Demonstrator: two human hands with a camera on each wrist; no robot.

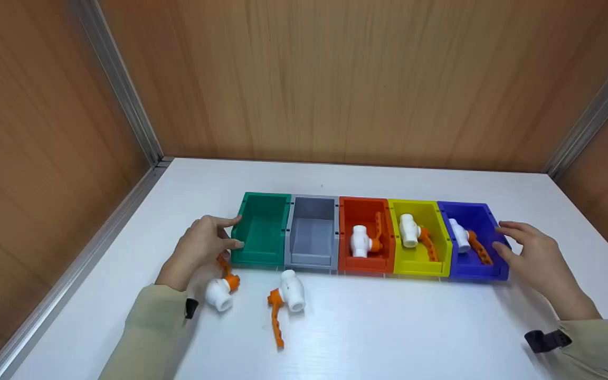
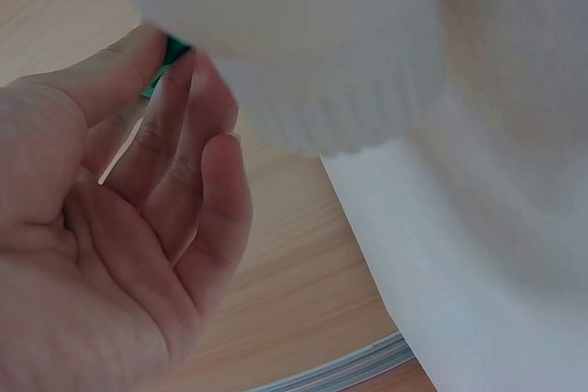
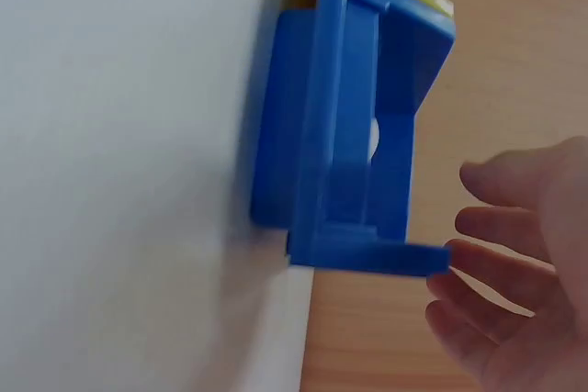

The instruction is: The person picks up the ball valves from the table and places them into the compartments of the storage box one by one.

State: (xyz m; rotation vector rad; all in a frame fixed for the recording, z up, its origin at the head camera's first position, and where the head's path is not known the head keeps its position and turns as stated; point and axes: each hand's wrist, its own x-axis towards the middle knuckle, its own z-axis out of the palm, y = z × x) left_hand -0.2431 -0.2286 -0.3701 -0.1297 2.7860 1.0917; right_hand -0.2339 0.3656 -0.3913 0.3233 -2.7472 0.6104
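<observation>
A row of joined bins holds a green bin [image 1: 262, 253], a grey bin [image 1: 312, 258], a red bin [image 1: 364, 265], a yellow bin [image 1: 421, 268] and a blue bin [image 1: 478, 272]. My left hand [image 1: 202, 245] pinches the green bin's left side between thumb and fingers. At the opposite end, my right hand [image 1: 539, 258] has its fingertips by the blue bin's right rim, fingers loosely bent and thumb apart. White ball valves with orange handles lie singly in the red, yellow and blue bins. Below the left hand, one valve [image 1: 219, 294] lies on the table; another valve [image 1: 292, 291] lies nearby.
The white table [image 1: 388, 327] is bounded by a wooden back panel [image 1: 335, 84] and side panels with metal corner posts. A large white rounded shape [image 2: 303, 52], blurred and close, blocks much of the left wrist view.
</observation>
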